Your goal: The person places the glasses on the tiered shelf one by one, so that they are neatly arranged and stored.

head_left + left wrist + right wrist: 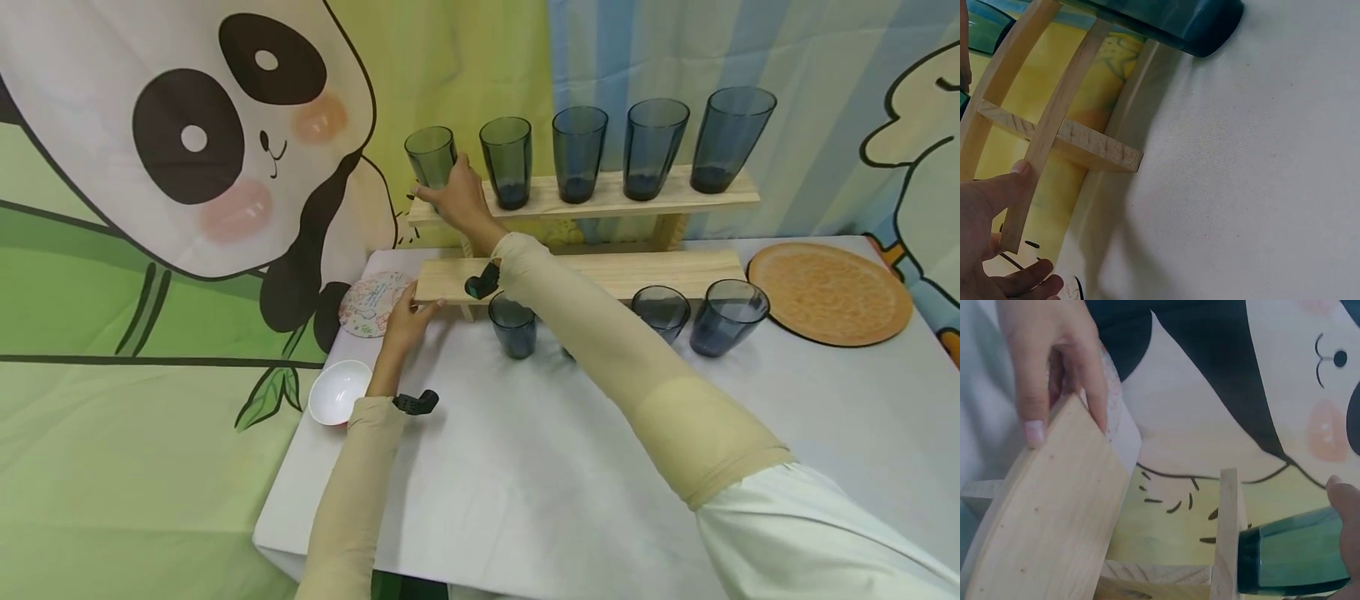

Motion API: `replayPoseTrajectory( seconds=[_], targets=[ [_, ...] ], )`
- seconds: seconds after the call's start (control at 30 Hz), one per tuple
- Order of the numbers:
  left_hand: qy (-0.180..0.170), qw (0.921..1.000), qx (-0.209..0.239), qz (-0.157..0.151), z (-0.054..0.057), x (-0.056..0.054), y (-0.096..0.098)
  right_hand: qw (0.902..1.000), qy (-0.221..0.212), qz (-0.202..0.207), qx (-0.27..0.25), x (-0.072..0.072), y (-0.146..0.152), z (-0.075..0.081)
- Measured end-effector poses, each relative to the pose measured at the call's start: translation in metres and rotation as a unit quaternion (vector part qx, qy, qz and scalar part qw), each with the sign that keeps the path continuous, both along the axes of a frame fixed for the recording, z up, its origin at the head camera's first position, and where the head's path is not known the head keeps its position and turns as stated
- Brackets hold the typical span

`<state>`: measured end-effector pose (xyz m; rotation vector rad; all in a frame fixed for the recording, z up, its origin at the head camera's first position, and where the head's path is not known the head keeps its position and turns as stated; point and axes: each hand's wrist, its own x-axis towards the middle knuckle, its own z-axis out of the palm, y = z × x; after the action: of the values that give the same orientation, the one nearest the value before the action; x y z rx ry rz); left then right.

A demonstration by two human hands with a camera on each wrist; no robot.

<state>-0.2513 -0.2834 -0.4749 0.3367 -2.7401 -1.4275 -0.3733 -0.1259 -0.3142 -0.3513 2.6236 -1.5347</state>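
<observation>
A two-tier wooden shelf (622,271) stands on the white-covered table. My left hand (407,327) grips the left end of its lower board, thumb on the board's edge in the left wrist view. At the left end of the upper board (600,200), my right hand (461,200) holds a blue-tinted drinking glass (430,150). In the right wrist view, that glass (1294,553) has its base against the board. Several matching glasses (580,150) stand upright in a row to its right.
Below the lower board, more glasses stand on the table (525,467), including one at the left (513,329) and one at the right (727,321); my right sleeve partly hides others. A white bowl (339,392), a patterned disc (372,304) and a round brown mat (828,292) lie around the shelf.
</observation>
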Motion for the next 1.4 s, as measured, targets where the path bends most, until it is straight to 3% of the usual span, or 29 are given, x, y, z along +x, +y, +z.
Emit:
replayPoseTrajectory(
  seconds=[0.17,0.37,0.6,0.73,0.9,1.03,1.13,1.27,1.4],
  targets=[
    [0.005,1.0000,0.002,-0.003,-0.001,0.000,0.000,0.9987,-0.020,0.034,0.032,0.016,0.009,0.000],
    [0.007,1.0000,0.004,-0.004,-0.001,0.001,-0.001,0.9874,-0.047,0.116,0.096,0.040,0.036,0.010],
    [0.021,0.9996,0.015,-0.010,-0.003,0.001,-0.001,0.9767,0.025,0.199,0.075,0.075,0.108,0.027],
    [0.022,0.9996,0.013,-0.015,-0.005,0.001,0.001,0.9792,0.066,0.187,0.042,0.095,0.169,0.034],
    [0.023,0.9997,0.007,-0.006,-0.004,0.003,0.000,0.9876,0.108,0.100,0.055,0.116,0.250,0.031],
    [0.023,0.9997,0.006,-0.003,-0.002,0.005,0.001,0.9931,0.096,0.013,0.066,0.127,0.313,0.008],
    [0.022,0.9998,0.000,-0.005,-0.001,0.005,0.001,0.9930,0.068,-0.037,0.088,0.132,0.356,-0.019],
    [0.020,0.9997,-0.009,-0.005,0.000,0.003,-0.001,0.9900,0.051,-0.072,0.110,0.143,0.395,-0.058],
    [0.016,0.9998,-0.006,-0.005,-0.002,0.001,0.000,0.9922,0.032,-0.087,0.082,0.158,0.410,-0.099]
  ],
)
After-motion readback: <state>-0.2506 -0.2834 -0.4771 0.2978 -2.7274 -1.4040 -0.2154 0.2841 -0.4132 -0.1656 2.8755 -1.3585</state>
